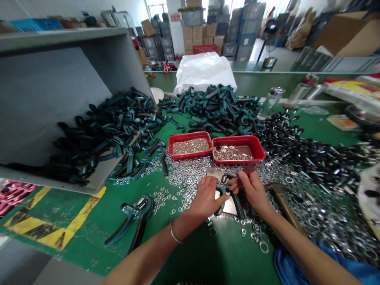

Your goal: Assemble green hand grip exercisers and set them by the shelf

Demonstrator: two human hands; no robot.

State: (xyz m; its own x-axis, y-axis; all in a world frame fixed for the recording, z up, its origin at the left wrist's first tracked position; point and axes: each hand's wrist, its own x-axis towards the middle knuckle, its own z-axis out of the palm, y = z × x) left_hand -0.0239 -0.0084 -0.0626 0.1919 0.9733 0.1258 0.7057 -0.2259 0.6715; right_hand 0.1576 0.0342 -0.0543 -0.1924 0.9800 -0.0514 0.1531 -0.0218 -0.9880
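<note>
A dark green hand grip strengthener with a spring lies on a small metal plate in front of me. My left hand is closed on its left side, thumb along the handle. My right hand pinches a slim red tool, which looks like tweezers, over the strengthener's top end. The fingers partly hide the tool's tip. Beyond the hands stand two red trays, one with tiny brass-coloured parts, the other with metal pins. Another grip strengthener, with its spring fitted, lies to the left.
Loose washers are spread around the plate. A hammer lies right of my right hand, near blue cloth. Green handle parts are heaped behind the trays and in a tipped grey bin. Black-headed screws cover the right.
</note>
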